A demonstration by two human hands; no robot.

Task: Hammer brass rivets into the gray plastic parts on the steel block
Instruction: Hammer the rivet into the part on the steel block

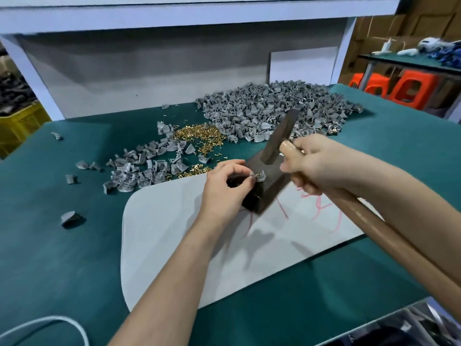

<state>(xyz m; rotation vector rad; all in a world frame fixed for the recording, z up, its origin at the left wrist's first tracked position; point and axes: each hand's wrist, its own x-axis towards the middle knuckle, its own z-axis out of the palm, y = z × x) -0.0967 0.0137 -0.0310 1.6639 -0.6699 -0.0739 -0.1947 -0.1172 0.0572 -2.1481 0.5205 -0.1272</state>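
Note:
A dark steel block (268, 193) lies on a white sheet (189, 245) in the middle of the green table. On its top sits a small gray plastic part (260, 176) with a brass rivet in it. My left hand (225, 187) pinches this part from the left. My right hand (316, 166) grips the wooden handle of a hammer (279, 138) close to its dark head, which hangs just above the block. A heap of brass rivets (199, 138) lies behind the block.
A large pile of gray plastic parts (274, 111) fills the back right of the table; a smaller pile (139, 168) lies left of the block. Single gray parts (69, 218) are scattered at the left. A white cable (50, 325) curves at the near left edge.

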